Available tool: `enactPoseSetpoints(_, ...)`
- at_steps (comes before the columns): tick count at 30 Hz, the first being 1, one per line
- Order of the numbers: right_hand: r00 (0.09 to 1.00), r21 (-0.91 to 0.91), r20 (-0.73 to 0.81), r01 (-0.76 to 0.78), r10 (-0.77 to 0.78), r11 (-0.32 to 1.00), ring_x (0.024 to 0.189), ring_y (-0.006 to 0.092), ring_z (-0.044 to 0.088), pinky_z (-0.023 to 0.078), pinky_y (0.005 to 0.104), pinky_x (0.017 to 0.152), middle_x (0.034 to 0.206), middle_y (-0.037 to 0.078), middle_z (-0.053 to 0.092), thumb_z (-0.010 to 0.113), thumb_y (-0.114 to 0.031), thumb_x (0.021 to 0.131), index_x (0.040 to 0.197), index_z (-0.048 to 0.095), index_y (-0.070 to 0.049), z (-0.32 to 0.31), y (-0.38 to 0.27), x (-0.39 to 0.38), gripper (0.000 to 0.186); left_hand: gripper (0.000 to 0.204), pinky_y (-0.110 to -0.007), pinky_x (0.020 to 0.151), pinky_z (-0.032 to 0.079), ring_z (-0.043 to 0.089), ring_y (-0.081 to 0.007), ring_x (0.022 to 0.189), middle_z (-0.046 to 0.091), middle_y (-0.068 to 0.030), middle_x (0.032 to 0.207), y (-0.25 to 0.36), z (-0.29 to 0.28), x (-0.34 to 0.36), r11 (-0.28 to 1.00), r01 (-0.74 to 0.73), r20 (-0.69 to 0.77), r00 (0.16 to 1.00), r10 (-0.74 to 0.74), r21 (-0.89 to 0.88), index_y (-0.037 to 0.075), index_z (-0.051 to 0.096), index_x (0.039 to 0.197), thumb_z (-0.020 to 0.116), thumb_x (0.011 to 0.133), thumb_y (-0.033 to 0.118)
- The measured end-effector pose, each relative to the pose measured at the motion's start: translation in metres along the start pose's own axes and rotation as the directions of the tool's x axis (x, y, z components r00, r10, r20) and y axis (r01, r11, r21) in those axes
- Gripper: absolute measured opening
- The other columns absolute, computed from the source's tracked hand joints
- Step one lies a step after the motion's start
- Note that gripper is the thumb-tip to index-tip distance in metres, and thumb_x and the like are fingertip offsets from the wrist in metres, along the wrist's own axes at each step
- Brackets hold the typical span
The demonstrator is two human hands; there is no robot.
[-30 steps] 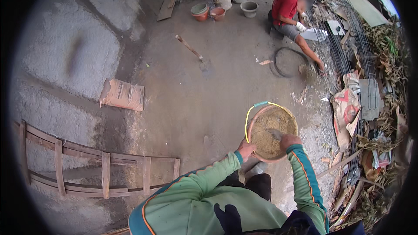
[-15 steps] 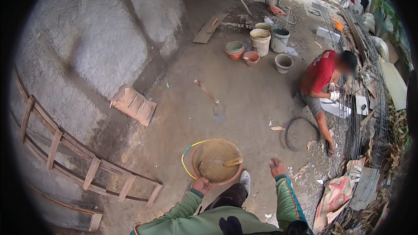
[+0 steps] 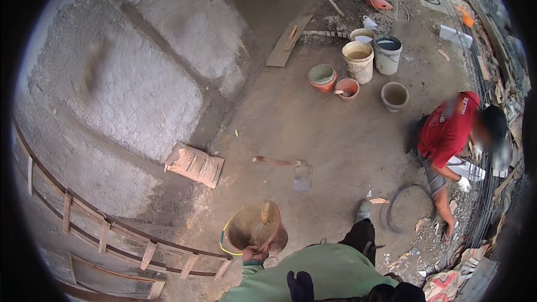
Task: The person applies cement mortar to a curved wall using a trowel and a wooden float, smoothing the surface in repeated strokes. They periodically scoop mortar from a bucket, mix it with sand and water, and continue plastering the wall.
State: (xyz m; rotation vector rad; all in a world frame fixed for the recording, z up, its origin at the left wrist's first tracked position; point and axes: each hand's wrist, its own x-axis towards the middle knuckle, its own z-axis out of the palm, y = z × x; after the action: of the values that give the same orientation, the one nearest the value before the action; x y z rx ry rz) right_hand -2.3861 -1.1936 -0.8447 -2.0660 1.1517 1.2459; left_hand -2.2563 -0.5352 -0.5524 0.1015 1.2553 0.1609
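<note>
The mortar-caked pan [image 3: 254, 229] has swung leftward, left hand [image 3: 253, 254] gripping its rim.

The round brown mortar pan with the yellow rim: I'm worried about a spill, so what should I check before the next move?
1. Grip: left hand grasps the round brown mortar pan at its near rim: ok.
2. Second hand on the pan: right hand is out of view: cannot tell.
3. Wooden-handled trowel lies inside the pan: ok.
4. Ground ahead: long-handled hoe lies on the concrete: not ok.
5. Crouching person in red shirt is far to the right: ok.
</note>
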Motion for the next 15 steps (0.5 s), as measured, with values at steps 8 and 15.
enactPoseSetpoints(8, 0.594, -0.898, -0.008, 0.349, -0.804, 0.267, 0.094, 0.0256, 0.071, 0.057, 0.0402, 0.078, 0.104, 0.007, 0.072, 0.059, -0.017, 0.086, 0.095, 0.074, -0.016, -0.303, -0.422, 0.150, 0.018, 0.037, -0.055, 0.094, 0.053, 0.056, -0.0472, 0.110, 0.057, -0.0295, 0.120, -0.011, 0.161, -0.061, 0.957, -0.276, 0.024, 0.960, 0.279, -0.090, -0.014, 0.053, 0.110, 0.048, 0.081, 0.009)
enactPoseSetpoints(15, 0.325, -0.396, -0.486, 0.746, -0.812, 0.535, 0.103, 0.0341, 0.067, 0.054, 0.0451, 0.088, 0.109, 0.012, 0.070, 0.056, -0.019, 0.088, 0.107, 0.069, -0.012, -0.508, -0.760, 0.108, 0.024, 0.036, -0.049, 0.080, 0.057, 0.057, -0.0485, 0.103, 0.058, -0.0255, 0.114, -0.046, 0.348, -0.107, 0.893, -0.450, 0.082, 0.891, 0.447, 0.010, -0.009, 0.052, 0.108, 0.052, 0.077, 0.008)
